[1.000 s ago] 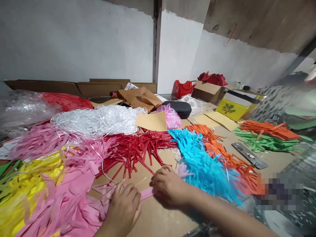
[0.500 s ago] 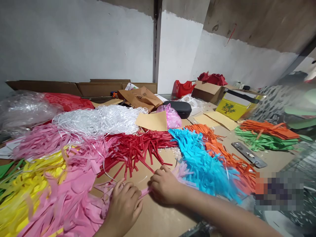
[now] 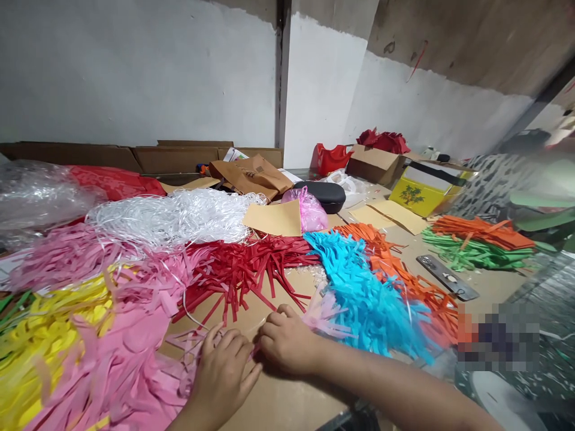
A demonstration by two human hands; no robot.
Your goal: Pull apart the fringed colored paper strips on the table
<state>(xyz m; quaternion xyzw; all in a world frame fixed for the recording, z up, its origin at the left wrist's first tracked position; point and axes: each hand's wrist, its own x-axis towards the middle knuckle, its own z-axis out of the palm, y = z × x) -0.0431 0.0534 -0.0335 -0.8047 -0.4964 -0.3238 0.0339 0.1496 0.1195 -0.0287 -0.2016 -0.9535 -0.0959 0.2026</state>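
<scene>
My left hand and my right hand are close together over the brown cardboard, fingers curled. Between them they pinch the twisted middle of a pink tassel. Its loose fringe fans out past my right hand, beside a blue fringe pile. More pink strands stick out left of my left hand. A large pink fringe pile lies to the left. Dark red fringe spreads just beyond my hands. The gripped part is mostly hidden by my fingers.
Yellow fringe lies far left, with white string behind. A phone, orange strips and green strips are at the right. Behind stand a black case, a pink bag and a yellow box.
My right hand has moved left toward my left hand, narrowing the pink stretch between them. The view has shifted slightly. The piles lie as before.
</scene>
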